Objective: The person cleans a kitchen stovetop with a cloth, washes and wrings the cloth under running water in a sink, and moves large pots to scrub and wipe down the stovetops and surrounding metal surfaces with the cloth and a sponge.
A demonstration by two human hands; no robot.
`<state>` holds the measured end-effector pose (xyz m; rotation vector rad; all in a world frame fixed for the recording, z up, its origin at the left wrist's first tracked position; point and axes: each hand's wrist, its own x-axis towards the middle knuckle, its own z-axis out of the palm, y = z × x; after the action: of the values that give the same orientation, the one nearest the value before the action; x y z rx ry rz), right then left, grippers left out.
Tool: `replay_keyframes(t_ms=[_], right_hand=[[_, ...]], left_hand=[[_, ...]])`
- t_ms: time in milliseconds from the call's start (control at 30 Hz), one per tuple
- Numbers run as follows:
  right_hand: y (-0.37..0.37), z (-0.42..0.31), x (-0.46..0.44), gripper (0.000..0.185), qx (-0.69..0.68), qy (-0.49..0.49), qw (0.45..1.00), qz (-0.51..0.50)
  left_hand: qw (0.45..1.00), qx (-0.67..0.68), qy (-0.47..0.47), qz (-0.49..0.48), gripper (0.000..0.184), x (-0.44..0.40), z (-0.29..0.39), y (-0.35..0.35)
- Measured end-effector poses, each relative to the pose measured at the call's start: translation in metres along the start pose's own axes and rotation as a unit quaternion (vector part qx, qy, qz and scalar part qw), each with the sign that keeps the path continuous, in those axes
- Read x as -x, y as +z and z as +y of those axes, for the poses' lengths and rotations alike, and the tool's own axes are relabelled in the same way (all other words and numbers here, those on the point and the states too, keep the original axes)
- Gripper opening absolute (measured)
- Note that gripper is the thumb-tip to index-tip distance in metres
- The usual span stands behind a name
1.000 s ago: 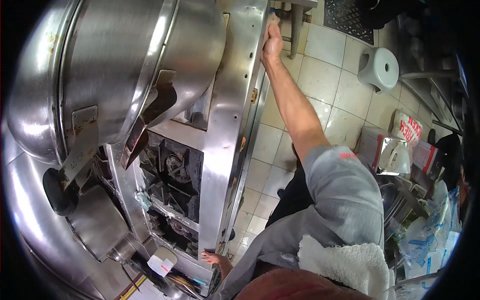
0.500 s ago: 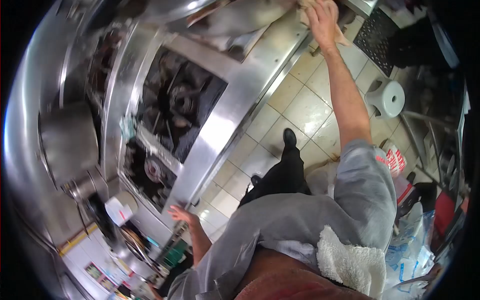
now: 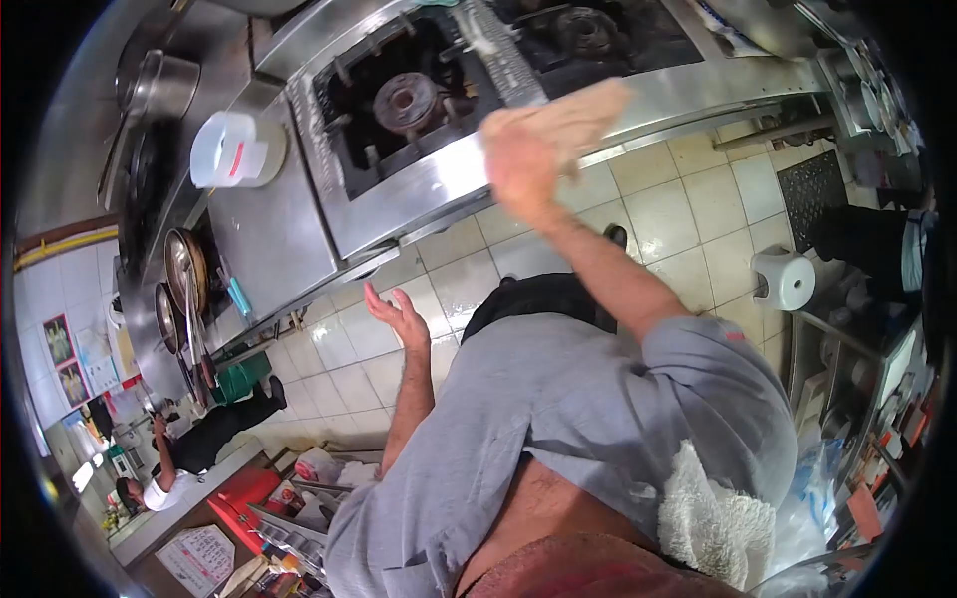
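Note:
My right hand (image 3: 522,177) is closed on a tan cloth (image 3: 573,118), somewhat blurred, over the front edge of the steel stove (image 3: 469,164). Folds of the cloth stick out to the right of the fingers. Lower and to the left, my left hand (image 3: 399,317) hangs in the air in front of the stove edge, fingers spread, holding nothing. Behind the hands are a burner (image 3: 407,102) on the left and a second burner (image 3: 583,32) on the right.
A white plastic container (image 3: 234,149) stands on the steel counter (image 3: 274,234). Pans (image 3: 184,269) lie at its left end. A white stool (image 3: 784,280) and a black mat (image 3: 809,194) are on the tiled floor at right. Another person (image 3: 209,434) is at lower left.
The view has swung toward the left end of the stove. My right hand has come down and left along the stove edge with the cloth. My left hand is now off the stove edge.

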<state>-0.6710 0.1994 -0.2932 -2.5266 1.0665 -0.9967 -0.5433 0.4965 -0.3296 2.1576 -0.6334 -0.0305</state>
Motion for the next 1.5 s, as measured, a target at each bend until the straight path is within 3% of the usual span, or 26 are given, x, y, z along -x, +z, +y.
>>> replay_keyframes(t_ms=[33, 100, 133, 167, 233, 267, 333, 367, 433, 500, 533, 567, 600, 667, 767, 1000, 1067, 1133, 1200, 1300, 1367, 1467, 1500], right_hand=[[0.025, -0.044, 0.004, 0.02, -0.084, -0.069, 0.992, 0.065], [0.042, -0.132, 0.012, 0.037, -0.151, -0.126, 0.98, -0.01], [0.069, -0.167, 0.018, 0.047, -0.223, -0.143, 0.959, -0.106], [0.112, -0.198, 0.026, 0.046, -0.259, -0.179, 0.945, -0.092], [0.131, -0.255, 0.024, 0.041, -0.079, -0.285, 0.946, -0.135], [0.134, -0.26, 0.023, 0.041, -0.066, -0.276, 0.95, -0.132], [0.135, -0.254, 0.021, 0.037, -0.15, -0.305, 0.94, -0.005], [0.126, -0.242, 0.02, 0.037, -0.132, -0.296, 0.946, -0.001], [0.094, -0.205, 0.022, 0.035, -0.129, -0.282, 0.951, 0.002], [0.006, -0.164, -0.003, 0.036, 0.021, -0.16, 0.987, 0.021], [0.031, -0.114, 0.022, 0.032, -0.098, -0.138, 0.985, 0.04], [0.009, -0.082, 0.019, 0.032, -0.094, -0.088, 0.988, 0.085], [-0.012, -0.051, 0.013, 0.032, -0.066, 0.008, 0.998, -0.013], [-0.028, 0.017, 0.009, 0.036, 0.052, 0.059, 0.987, 0.14], [-0.057, 0.102, -0.009, 0.043, 0.084, 0.192, 0.945, 0.25], [-0.127, 0.307, -0.03, 0.042, 0.106, 0.296, 0.893, 0.322], [-0.157, 0.356, -0.031, 0.04, 0.053, 0.326, 0.864, 0.381], [-0.2, 0.402, -0.013, 0.041, -0.212, 0.363, 0.826, 0.375], [-0.225, 0.432, 0.006, 0.041, -0.527, 0.252, 0.623, 0.52], [-0.245, 0.465, 0.033, 0.038, -0.505, 0.2, 0.594, 0.594], [-0.232, 0.515, 0.059, 0.04, -0.655, 0.147, 0.511, 0.538], [-0.157, 0.616, 0.077, 0.042, -0.709, 0.072, 0.465, 0.524], [-0.133, 0.632, 0.077, 0.042, -0.743, 0.013, 0.478, 0.468]], left_hand=[[0.998, 0.029, -0.052, 0.005, 0.063, 0.002, 0.0, -0.017], [0.997, 0.038, -0.061, 0.012, 0.062, 0.002, -0.027, -0.043], [0.997, 0.041, -0.069, 0.021, 0.062, 0.002, -0.039, -0.055], [0.996, 0.052, -0.073, 0.015, 0.067, 0.0, -0.046, -0.065], [0.995, 0.065, -0.073, 0.016, 0.068, -0.005, -0.047, -0.076], [0.994, 0.069, -0.075, 0.024, 0.069, -0.008, -0.049, -0.08], [0.995, 0.078, -0.059, 0.018, 0.064, -0.014, -0.054, -0.083], [0.995, 0.078, -0.056, 0.023, 0.065, -0.017, -0.055, -0.084], [0.997, 0.066, -0.042, 0.02, 0.068, -0.026, -0.05, -0.084], [0.999, 0.044, -0.007, -0.008, 0.068, -0.035, -0.035, -0.086], [0.999, 0.016, 0.019, -0.021, 0.068, -0.039, -0.027, -0.081], [0.998, 0.027, 0.045, -0.026, 0.067, -0.045, -0.021, -0.074], [0.997, 0.033, 0.054, -0.033, 0.067, -0.052, -0.011, -0.065], [0.98, -0.042, 0.187, -0.063, 0.065, -0.061, 0.014, -0.043], [0.959, -0.004, 0.258, -0.116, 0.066, -0.07, 0.063, 0.009], [0.9, 0.041, 0.368, -0.232, 0.07, -0.062, 0.187, 0.156], [0.883, 0.042, 0.392, -0.257, 0.071, -0.057, 0.213, 0.192], [0.826, -0.13, 0.499, -0.228, 0.073, -0.054, 0.24, 0.224], [0.782, -0.24, 0.52, -0.245, 0.075, -0.048, 0.262, 0.243], [0.742, -0.289, 0.544, -0.263, 0.077, -0.045, 0.277, 0.261], [0.735, -0.302, 0.539, -0.28, 0.079, -0.046, 0.28, 0.268], [0.73, -0.299, 0.534, -0.305, 0.08, -0.049, 0.282, 0.274], [0.724, -0.314, 0.529, -0.312, 0.079, -0.048, 0.284, 0.275]])
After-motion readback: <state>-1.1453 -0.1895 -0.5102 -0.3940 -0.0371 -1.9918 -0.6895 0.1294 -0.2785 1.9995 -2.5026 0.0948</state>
